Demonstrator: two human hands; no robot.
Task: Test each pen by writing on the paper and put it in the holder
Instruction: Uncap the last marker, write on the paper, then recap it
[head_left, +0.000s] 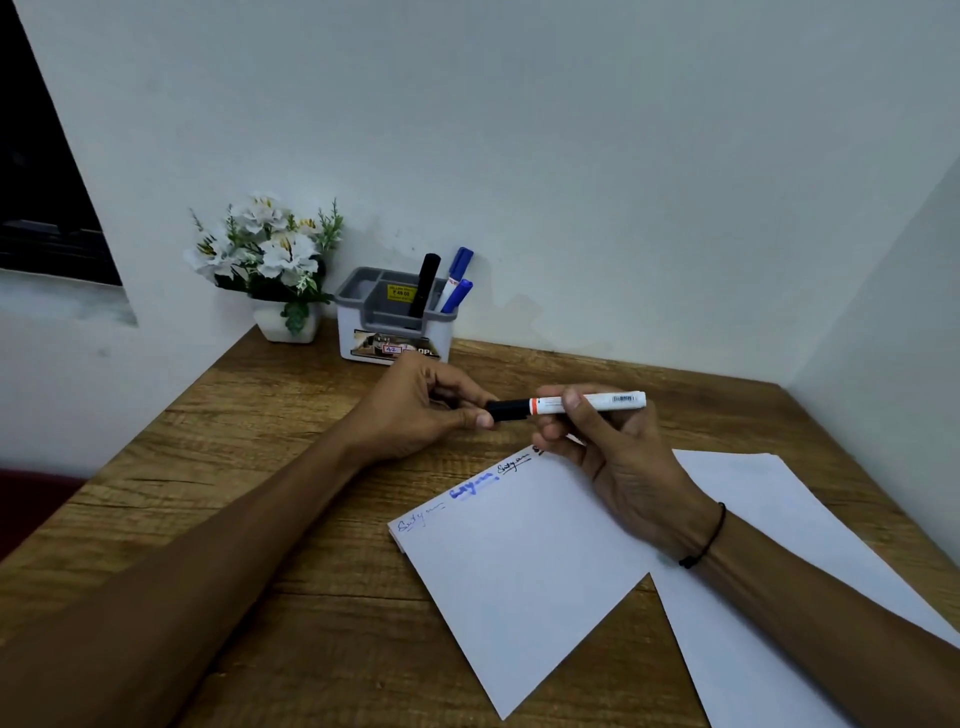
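The slim white plastic marker with a black cap (569, 405) hovers above the white paper sheet (519, 561). The right hand (618, 457) pinches its barrel; the left hand (415, 410) pinches the cap. It looks light, rigid and smooth, best held mid-barrel.

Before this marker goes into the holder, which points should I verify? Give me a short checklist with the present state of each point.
1. Black cap on the marker: ok, it sits on the tip; whether fully pressed, cannot tell.
2. Grip: ok, right hand holds the barrel, left hand pinches the cap end.
3. Test writing on the paper: ok, several scribbles along its top edge.
4. Free space in the holder: ok, left compartments look empty.
5. Path to the holder: ok, nothing stands between.
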